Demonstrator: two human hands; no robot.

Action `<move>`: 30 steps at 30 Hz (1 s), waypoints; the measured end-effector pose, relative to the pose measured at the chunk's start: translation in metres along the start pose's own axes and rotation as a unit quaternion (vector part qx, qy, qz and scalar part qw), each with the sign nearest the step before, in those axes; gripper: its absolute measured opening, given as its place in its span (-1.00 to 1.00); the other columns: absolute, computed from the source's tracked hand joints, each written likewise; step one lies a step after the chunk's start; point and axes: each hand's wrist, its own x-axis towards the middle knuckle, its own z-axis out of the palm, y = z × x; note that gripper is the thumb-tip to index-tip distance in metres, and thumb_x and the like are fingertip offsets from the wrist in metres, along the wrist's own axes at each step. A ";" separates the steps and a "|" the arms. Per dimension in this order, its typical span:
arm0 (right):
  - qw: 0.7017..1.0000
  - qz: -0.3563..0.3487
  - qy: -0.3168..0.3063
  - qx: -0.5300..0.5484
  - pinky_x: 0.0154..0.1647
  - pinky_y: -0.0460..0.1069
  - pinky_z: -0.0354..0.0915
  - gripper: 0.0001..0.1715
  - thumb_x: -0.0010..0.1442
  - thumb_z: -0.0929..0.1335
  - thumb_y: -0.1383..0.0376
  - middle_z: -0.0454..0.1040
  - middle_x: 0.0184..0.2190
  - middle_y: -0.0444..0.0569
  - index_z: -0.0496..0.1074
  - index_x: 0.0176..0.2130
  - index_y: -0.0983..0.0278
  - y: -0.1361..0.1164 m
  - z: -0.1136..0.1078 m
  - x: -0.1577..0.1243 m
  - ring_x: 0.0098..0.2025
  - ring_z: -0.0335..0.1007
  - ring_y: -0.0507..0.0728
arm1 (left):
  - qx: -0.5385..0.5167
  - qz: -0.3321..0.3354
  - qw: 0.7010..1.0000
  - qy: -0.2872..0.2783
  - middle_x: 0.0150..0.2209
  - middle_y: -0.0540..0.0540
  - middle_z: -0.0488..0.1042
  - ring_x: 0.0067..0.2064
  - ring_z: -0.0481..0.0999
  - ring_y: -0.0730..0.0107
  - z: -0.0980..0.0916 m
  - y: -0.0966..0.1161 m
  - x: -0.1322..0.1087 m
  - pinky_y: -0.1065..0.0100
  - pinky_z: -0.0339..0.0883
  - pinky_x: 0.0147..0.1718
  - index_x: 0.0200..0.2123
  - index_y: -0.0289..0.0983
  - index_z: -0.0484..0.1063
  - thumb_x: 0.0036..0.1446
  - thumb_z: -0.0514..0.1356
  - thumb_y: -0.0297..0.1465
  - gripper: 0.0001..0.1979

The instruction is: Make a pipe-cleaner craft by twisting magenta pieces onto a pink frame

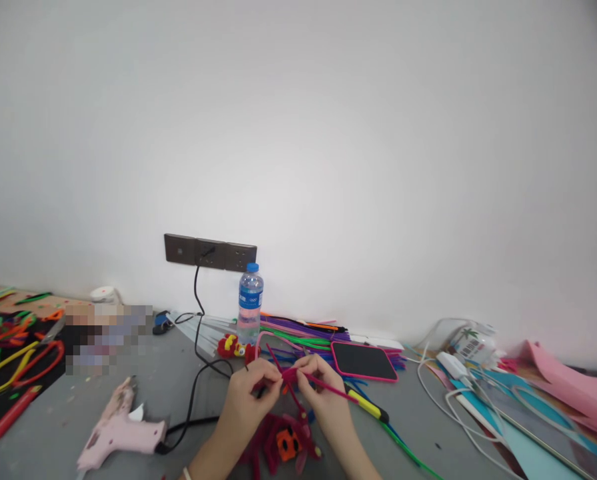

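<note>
My left hand (pixel 251 397) pinches magenta pipe cleaners (pixel 289 375) between thumb and fingertips near the bottom middle. Close beside it, my right hand (pixel 323 393) is also closed on the magenta piece, and one stem sticks out to the right past its fingers. Another stem points up and left between the hands. Below them on the grey table lies a magenta pipe-cleaner figure (pixel 301 440) with an orange and black patch, partly hidden by my right hand. A yellow and black tool (pixel 367 402) lies just right of my right hand.
A water bottle (pixel 250 307) stands behind my hands, near a phone (pixel 364 361) and bundled pipe cleaners. A pink glue gun (pixel 123 427) with a black cord lies left, scissors (pixel 18 370) farther left. White cables (pixel 443 400) and coloured sheets (pixel 568 400) cover the right side.
</note>
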 end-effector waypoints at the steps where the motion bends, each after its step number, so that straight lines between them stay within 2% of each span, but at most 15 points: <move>1: 1.000 -0.001 0.007 -0.002 -0.36 -0.02 0.28 -0.78 0.02 0.37 0.36 0.45 -0.46 -0.05 0.26 -0.56 0.22 0.000 0.001 -0.001 -0.39 0.38 0.15 | 0.000 0.005 1.000 0.000 -0.47 -0.03 0.51 -0.41 0.52 0.39 0.000 0.001 0.000 0.46 0.37 -0.42 -0.53 -0.24 0.39 0.07 0.14 -0.56 -0.83; 7: 1.000 -0.005 0.026 0.004 -0.42 -0.05 0.25 -0.77 0.02 0.33 0.41 0.41 -0.45 -0.09 0.18 -0.54 0.20 0.002 0.006 -0.006 -0.42 0.33 0.11 | 0.002 0.021 1.000 -0.003 -0.46 -0.02 0.51 -0.38 0.53 0.39 0.001 0.004 -0.001 0.44 0.38 -0.35 -0.53 -0.23 0.39 0.05 0.15 -0.60 -0.81; 17: 0.999 -0.021 0.027 -0.002 -0.40 -0.05 0.27 -0.77 0.05 0.36 0.36 0.42 -0.45 -0.08 0.22 -0.53 0.20 0.002 0.005 -0.004 -0.41 0.35 0.12 | 0.001 0.025 1.000 -0.009 -0.44 -0.03 0.51 -0.37 0.53 0.40 0.002 0.004 -0.002 0.45 0.39 -0.34 -0.51 -0.24 0.39 0.05 0.15 -0.60 -0.82; 20: 0.999 -0.030 0.027 -0.016 -0.35 -0.02 0.28 -0.80 0.10 0.36 0.33 0.43 -0.45 -0.07 0.27 -0.50 0.21 -0.001 0.003 -0.004 -0.39 0.38 0.14 | 0.007 0.012 1.000 -0.002 -0.44 -0.03 0.52 -0.37 0.54 0.39 0.002 0.003 -0.002 0.45 0.41 -0.36 -0.48 -0.24 0.41 0.06 0.15 -0.58 -0.84; 25: 0.997 -0.051 0.015 -0.049 -0.29 0.00 0.30 -0.83 0.15 0.37 0.27 0.46 -0.43 -0.04 0.36 -0.47 0.22 -0.006 -0.002 -0.001 -0.33 0.40 0.18 | 0.008 -0.047 0.999 0.010 -0.45 -0.04 0.58 -0.42 0.57 0.36 0.001 -0.002 -0.002 0.45 0.46 -0.42 -0.42 -0.24 0.49 0.07 0.21 -0.48 -0.93; 30: 0.996 -0.074 0.013 -0.046 -0.30 0.00 0.30 -0.84 0.15 0.35 0.29 0.43 -0.44 -0.05 0.33 -0.47 0.21 -0.004 -0.003 0.000 -0.33 0.38 0.18 | 0.004 -0.066 0.997 0.038 -0.46 -0.03 0.62 -0.44 0.61 0.34 -0.001 -0.002 0.000 0.45 0.48 -0.45 -0.41 -0.24 0.53 0.04 0.24 -0.44 -0.95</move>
